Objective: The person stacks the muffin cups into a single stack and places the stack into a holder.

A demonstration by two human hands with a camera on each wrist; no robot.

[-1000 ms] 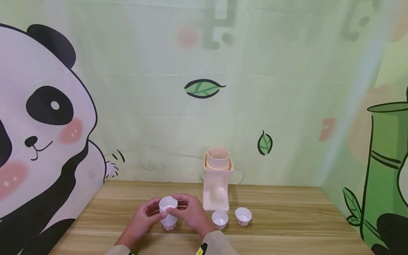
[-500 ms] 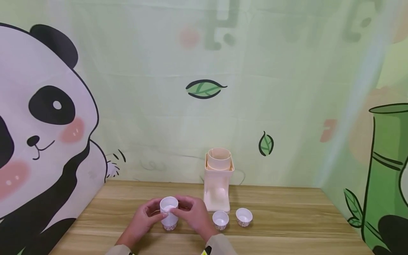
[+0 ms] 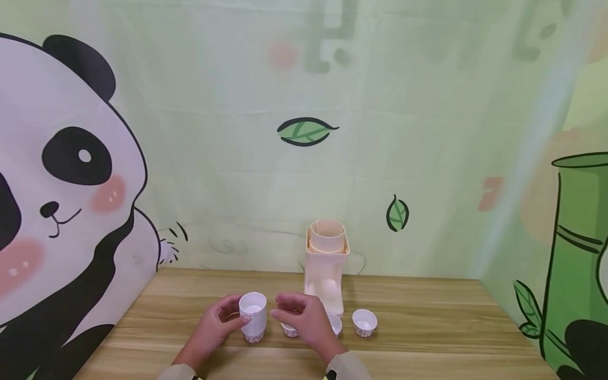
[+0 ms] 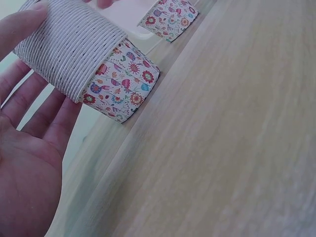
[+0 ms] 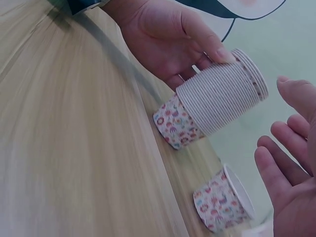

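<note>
Cup stack (image 3: 255,317), flower-printed, in left grip (image 3: 217,322)

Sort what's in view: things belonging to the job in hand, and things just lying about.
Part of the job, apparently:
- paper cup stack, gripped by the left hand
- three single cups, standing apart from the stack

Seemingly just there:
- pale pink stand, behind the cups
- printed backdrop

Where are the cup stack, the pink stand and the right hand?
Cup stack (image 5: 212,101): right wrist view, on the ribbed side.
Pink stand (image 3: 324,270): head view, on the upright front.
Right hand (image 3: 307,317): head view, near the thumb's base.
</note>
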